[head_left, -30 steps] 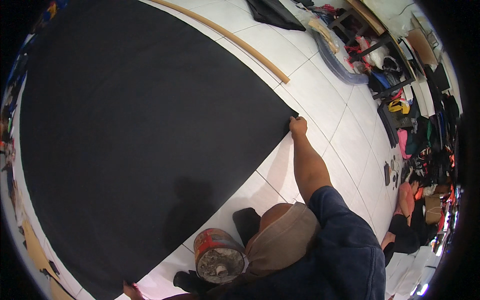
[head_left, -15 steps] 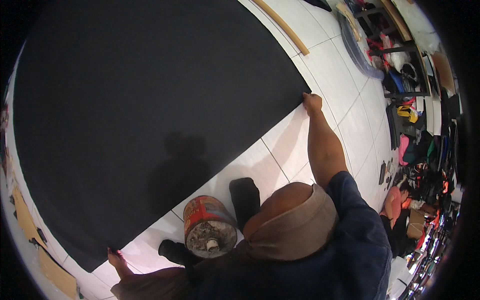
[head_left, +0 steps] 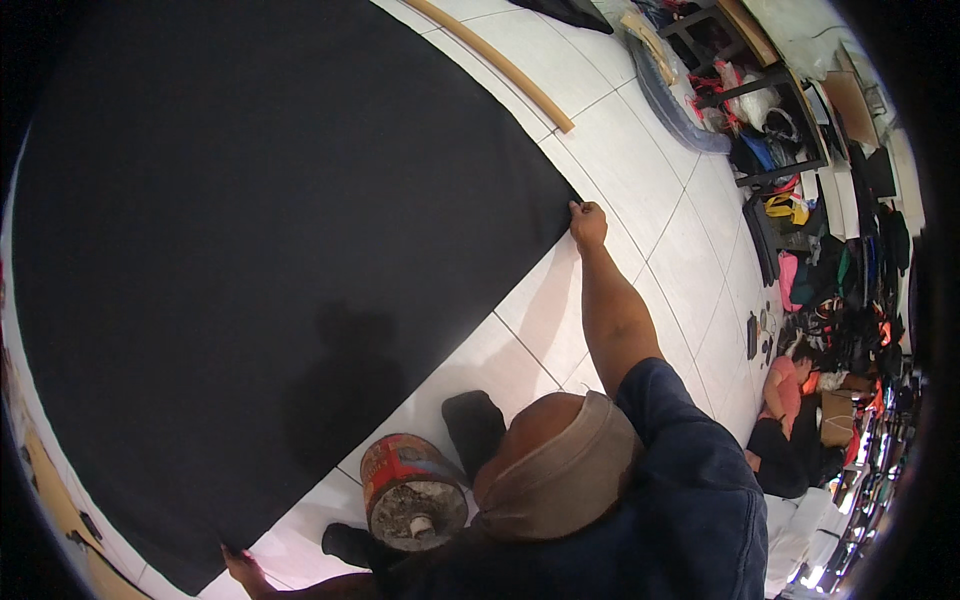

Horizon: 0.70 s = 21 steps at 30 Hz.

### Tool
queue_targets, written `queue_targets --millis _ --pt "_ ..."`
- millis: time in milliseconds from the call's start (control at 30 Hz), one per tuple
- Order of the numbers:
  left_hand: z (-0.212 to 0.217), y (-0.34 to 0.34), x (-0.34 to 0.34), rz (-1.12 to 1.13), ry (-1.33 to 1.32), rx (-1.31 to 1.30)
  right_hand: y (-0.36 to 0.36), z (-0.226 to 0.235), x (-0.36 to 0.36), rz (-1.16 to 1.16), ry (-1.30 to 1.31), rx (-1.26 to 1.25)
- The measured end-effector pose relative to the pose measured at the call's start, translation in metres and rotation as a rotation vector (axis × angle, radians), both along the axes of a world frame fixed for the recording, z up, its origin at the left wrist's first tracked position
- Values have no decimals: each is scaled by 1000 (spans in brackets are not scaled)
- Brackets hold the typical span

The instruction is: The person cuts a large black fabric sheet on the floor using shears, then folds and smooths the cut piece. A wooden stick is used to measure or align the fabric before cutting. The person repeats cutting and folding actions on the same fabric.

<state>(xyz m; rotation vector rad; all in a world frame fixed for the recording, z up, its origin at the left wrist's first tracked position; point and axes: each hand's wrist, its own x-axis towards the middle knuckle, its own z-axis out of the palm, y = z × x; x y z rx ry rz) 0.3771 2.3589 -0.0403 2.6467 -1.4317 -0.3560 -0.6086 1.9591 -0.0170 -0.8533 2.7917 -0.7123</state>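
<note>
A large black cloth [head_left: 280, 190] lies spread over the white tiled floor, its near edge running diagonally between my hands. My right hand [head_left: 589, 225] pinches the cloth's right corner, with that arm stretched out. Near the left end of the same edge, my left hand [head_left: 241, 568] is closed on the cloth; its fingertips are small and partly hidden. Between my dark-covered feet stands a round red can [head_left: 412, 490] with a grey, crusted top and a pale stub in the middle. My bent knee is beside it.
A long tan tube [head_left: 500, 65] lies beyond the cloth's right side. Flat tan boards [head_left: 50, 490] lie at the left rim. Along the right are a dark-framed shelf [head_left: 770, 120] with bags and piled goods. A person in a pink top [head_left: 785, 388] sits near a cardboard box [head_left: 836, 418].
The whole view has shifted, so the cloth's right corner and my right hand appear further left and lower. Both hands keep their hold on the cloth.
</note>
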Motion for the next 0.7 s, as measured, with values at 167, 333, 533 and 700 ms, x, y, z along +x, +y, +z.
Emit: queue_targets --millis 167,333,533,700 --pt "8 -12 8 130 110 188 -6 5 2 -68 25 -13" --pt "-15 -1 36 42 147 -94 -9 16 27 -108 230 88" --pt "-8 -9 42 69 66 -74 -63 54 114 705 418 -3" --pt "-18 -21 31 460 697 -173 -96 25 131 743 411 265"
